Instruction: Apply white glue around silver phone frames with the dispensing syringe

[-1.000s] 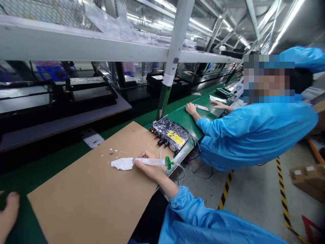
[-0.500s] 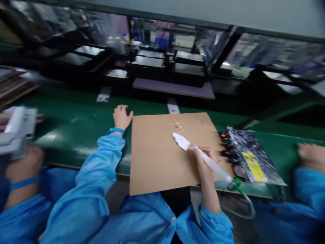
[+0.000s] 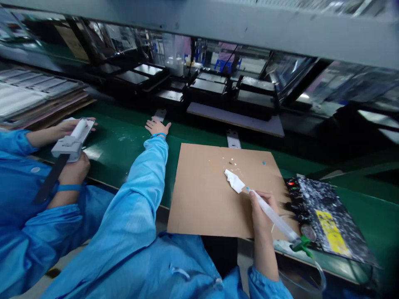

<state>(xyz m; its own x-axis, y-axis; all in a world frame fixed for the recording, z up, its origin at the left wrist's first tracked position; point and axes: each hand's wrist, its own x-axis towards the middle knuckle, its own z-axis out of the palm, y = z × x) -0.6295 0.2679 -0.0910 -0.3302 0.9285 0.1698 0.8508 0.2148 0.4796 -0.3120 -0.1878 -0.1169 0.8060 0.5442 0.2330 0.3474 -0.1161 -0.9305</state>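
Note:
My left hand [image 3: 158,127] is stretched out over the green bench with fingers spread. Its fingertips are at the near end of a small light-grey plate [image 3: 160,113]; whether they touch it I cannot tell. In my right hand [image 3: 263,209] is a dispensing syringe [image 3: 276,218] with a blue tip, a green cap and a clear hose. The tip points at a crumpled white tissue [image 3: 234,181] on a cardboard sheet [image 3: 199,199]. White crumbs and a small blue bit [image 3: 264,163] lie on the cardboard too.
A dispenser controller [image 3: 330,216] with knobs and a yellow label stands at the right. Another light-grey plate [image 3: 233,139] lies behind the cardboard, near a raised board [image 3: 235,119]. At the left, a co-worker's hands hold a white device [image 3: 73,141], beside stacked trays [image 3: 37,97].
My left hand has moved from the cardboard's left edge forward to the small grey plate, fingers spreading. The view has shifted left. My right hand still holds the syringe by the tissue.

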